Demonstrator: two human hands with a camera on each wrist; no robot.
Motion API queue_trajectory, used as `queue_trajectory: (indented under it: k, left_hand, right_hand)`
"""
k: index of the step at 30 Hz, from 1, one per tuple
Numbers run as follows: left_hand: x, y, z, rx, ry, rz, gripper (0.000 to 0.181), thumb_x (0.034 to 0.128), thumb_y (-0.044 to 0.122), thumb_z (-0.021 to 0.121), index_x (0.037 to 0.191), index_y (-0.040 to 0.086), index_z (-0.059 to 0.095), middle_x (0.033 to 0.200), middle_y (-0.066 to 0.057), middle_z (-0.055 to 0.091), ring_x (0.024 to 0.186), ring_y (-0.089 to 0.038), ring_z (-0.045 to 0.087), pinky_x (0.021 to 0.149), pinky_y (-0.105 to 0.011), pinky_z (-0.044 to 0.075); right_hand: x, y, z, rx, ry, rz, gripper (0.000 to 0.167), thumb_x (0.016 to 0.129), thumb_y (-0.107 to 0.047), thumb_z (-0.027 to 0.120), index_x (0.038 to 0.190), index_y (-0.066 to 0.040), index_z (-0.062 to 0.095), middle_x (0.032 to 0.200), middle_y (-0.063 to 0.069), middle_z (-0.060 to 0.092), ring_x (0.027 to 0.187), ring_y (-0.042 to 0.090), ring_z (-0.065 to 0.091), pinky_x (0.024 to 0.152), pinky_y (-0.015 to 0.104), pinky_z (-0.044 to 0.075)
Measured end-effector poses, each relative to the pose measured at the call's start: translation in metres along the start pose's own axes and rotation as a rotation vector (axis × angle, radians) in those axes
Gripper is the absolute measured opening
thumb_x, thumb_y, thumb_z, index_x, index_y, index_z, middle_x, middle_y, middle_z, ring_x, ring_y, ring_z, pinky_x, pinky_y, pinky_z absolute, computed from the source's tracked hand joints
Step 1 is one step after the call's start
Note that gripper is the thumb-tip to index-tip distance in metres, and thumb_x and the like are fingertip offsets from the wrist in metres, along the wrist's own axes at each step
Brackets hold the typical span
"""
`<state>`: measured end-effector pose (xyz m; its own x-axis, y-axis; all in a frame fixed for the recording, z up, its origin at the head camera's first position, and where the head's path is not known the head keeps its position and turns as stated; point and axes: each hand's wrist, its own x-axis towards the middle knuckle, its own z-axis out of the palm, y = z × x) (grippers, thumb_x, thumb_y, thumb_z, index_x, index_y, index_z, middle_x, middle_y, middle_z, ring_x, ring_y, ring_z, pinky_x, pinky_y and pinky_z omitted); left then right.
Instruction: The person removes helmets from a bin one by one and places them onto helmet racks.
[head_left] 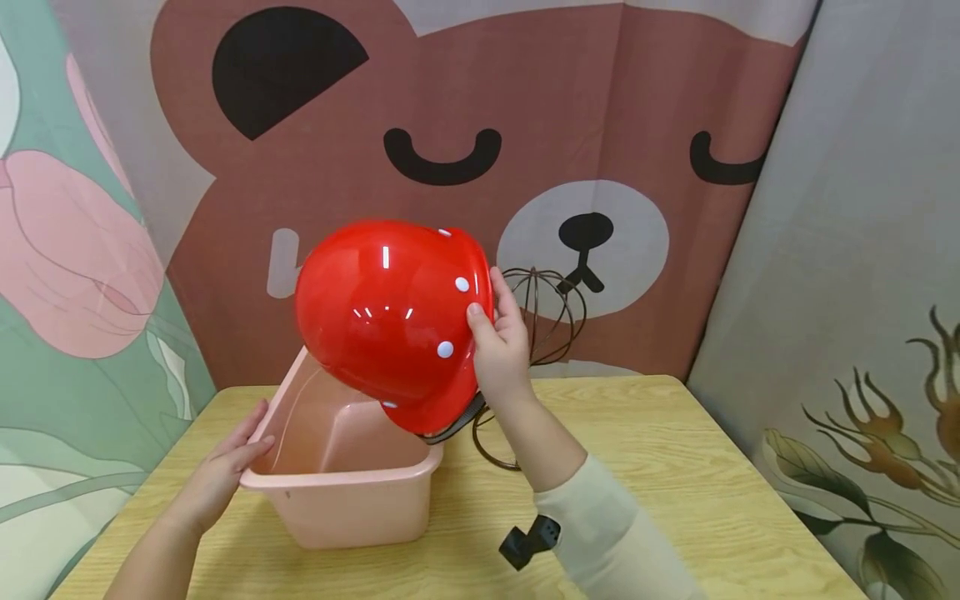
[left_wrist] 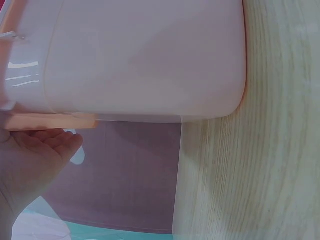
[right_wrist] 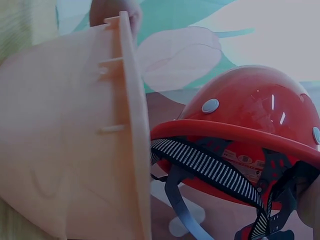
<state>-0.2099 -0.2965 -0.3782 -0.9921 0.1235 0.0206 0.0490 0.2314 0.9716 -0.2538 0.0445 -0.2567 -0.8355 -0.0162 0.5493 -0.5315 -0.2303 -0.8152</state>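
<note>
My right hand (head_left: 504, 354) grips the brim of a red helmet (head_left: 386, 308), holding it tilted above the right part of a pink bin (head_left: 367, 508). In the right wrist view the helmet (right_wrist: 255, 100) shows its inside, with a black-and-white strap (right_wrist: 207, 165) hanging beside the bin (right_wrist: 65, 135); only a bit of that hand shows at the right edge. My left hand (head_left: 213, 487) holds the bin's left rim, thumb on top. The left wrist view shows the left hand's (left_wrist: 40, 160) fingers under the rim of the bin (left_wrist: 140, 60).
A brown wire stand (head_left: 558, 333) with a round cage-like top stands behind the right hand on the wooden table (head_left: 660, 475). Printed curtains (head_left: 637, 100) hang behind the table and along both sides.
</note>
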Motion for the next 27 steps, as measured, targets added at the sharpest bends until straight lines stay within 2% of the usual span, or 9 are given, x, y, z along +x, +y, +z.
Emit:
queue_trajectory:
  k: [6,14,18,20,23,26,27]
  left_hand:
    - [0.001,-0.003,-0.001,-0.017,-0.001,0.012,0.077,0.1015,0.021,0.044,0.155,0.006,-0.009,0.161,-0.017,-0.017,0.147,-0.038,-0.02,0.114,-0.066,-0.01]
    - [0.0,-0.005,0.0,-0.038,-0.005,0.026,0.076,0.1016,0.02,0.043,0.155,0.005,-0.008,0.161,-0.017,-0.017,0.147,-0.034,-0.02,0.114,-0.064,-0.011]
    - [0.0,-0.005,0.0,-0.035,-0.003,0.035,0.075,0.1017,0.02,0.043,0.155,0.005,-0.008,0.162,-0.017,-0.016,0.147,-0.032,-0.019,0.115,-0.063,-0.012]
    - [0.0,-0.004,0.0,-0.031,-0.002,0.032,0.075,0.102,0.02,0.043,0.156,0.006,-0.007,0.162,-0.016,-0.015,0.148,-0.031,-0.019,0.118,-0.056,-0.013]
    - [-0.001,-0.004,0.001,-0.03,-0.002,0.03,0.074,0.1022,0.021,0.043,0.156,0.007,-0.007,0.162,-0.015,-0.015,0.148,-0.029,-0.019,0.118,-0.053,-0.013]
    - [-0.001,-0.004,0.001,-0.032,-0.004,0.032,0.074,0.1021,0.021,0.043,0.156,0.006,-0.007,0.162,-0.015,-0.016,0.148,-0.029,-0.02,0.118,-0.055,-0.014]
    - [-0.001,-0.004,0.001,-0.036,-0.005,0.036,0.075,0.1019,0.02,0.043,0.156,0.006,-0.007,0.162,-0.016,-0.016,0.147,-0.029,-0.021,0.116,-0.06,-0.014]
  right_hand:
    - [0.004,-0.008,-0.013,0.033,0.074,0.026,0.061,0.102,-0.01,0.048,0.156,-0.023,0.024,0.152,-0.01,0.041,0.134,0.014,0.048,0.099,0.037,0.05]
    - [0.009,-0.017,-0.034,0.073,0.151,0.019,0.06,0.101,-0.01,0.049,0.156,-0.022,0.025,0.151,-0.011,0.042,0.132,0.01,0.049,0.097,0.03,0.051]
    - [0.012,-0.021,-0.046,0.083,0.195,0.021,0.06,0.102,-0.01,0.049,0.156,-0.02,0.025,0.153,-0.01,0.039,0.133,0.012,0.048,0.099,0.032,0.051]
    - [0.014,-0.022,-0.053,0.091,0.227,0.025,0.06,0.102,-0.011,0.049,0.156,-0.02,0.025,0.154,-0.009,0.038,0.134,0.012,0.046,0.101,0.034,0.05]
    - [0.016,-0.023,-0.062,0.102,0.28,0.038,0.059,0.102,-0.012,0.05,0.156,-0.021,0.028,0.155,-0.009,0.037,0.134,0.012,0.046,0.101,0.035,0.05]
    - [0.017,-0.022,-0.07,0.116,0.333,0.054,0.058,0.101,-0.014,0.051,0.155,-0.024,0.03,0.154,-0.009,0.038,0.134,0.012,0.046,0.102,0.035,0.05]
    - [0.018,-0.022,-0.073,0.125,0.346,0.058,0.058,0.101,-0.014,0.051,0.155,-0.024,0.031,0.154,-0.009,0.038,0.134,0.013,0.046,0.102,0.035,0.049]
